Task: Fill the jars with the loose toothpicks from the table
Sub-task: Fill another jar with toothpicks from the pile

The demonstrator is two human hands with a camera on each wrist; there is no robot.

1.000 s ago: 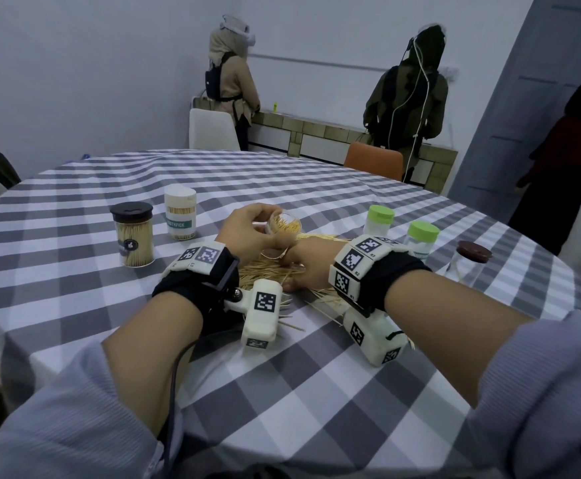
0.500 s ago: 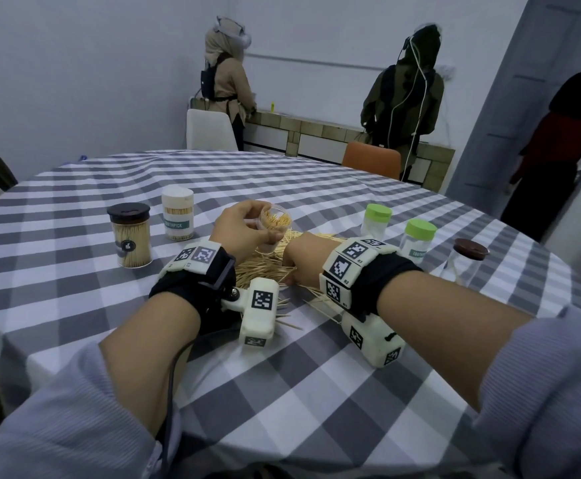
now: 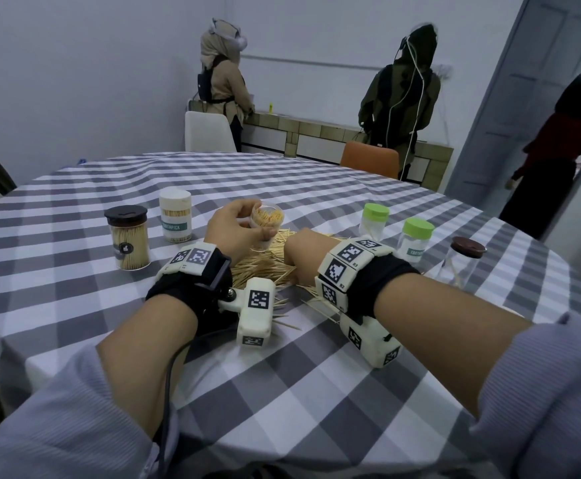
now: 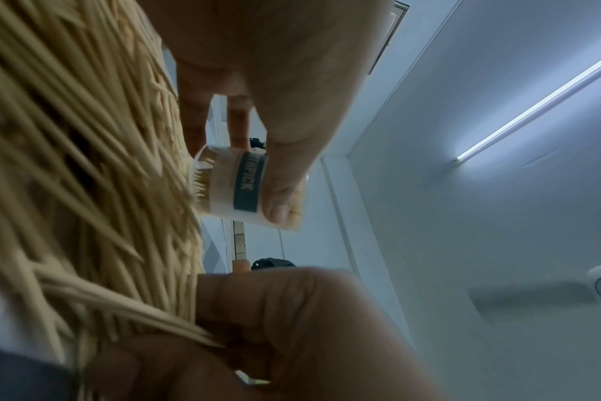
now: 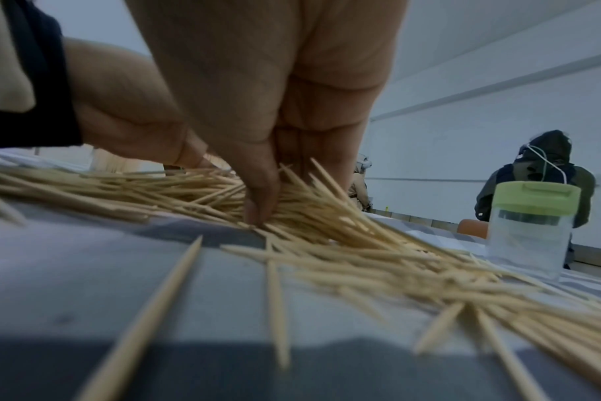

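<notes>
left grip [image 3: 235, 233] grasps open jar [image 3: 267, 223]; right grip [image 3: 308, 259] pinches toothpicks [image 3: 264, 267]; green-lidded jars [image 3: 373, 223] beside.

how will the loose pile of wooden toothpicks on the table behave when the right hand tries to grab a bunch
The pile of thin wooden toothpicks lies crisscrossed, so a bunch will probably come up splayed, with some dropping. Each pick looks stiff and very light, so strays likely roll or skid on the grey checked tablecloth. The right hand should probably pinch firmly; the ends look pointed.
</notes>
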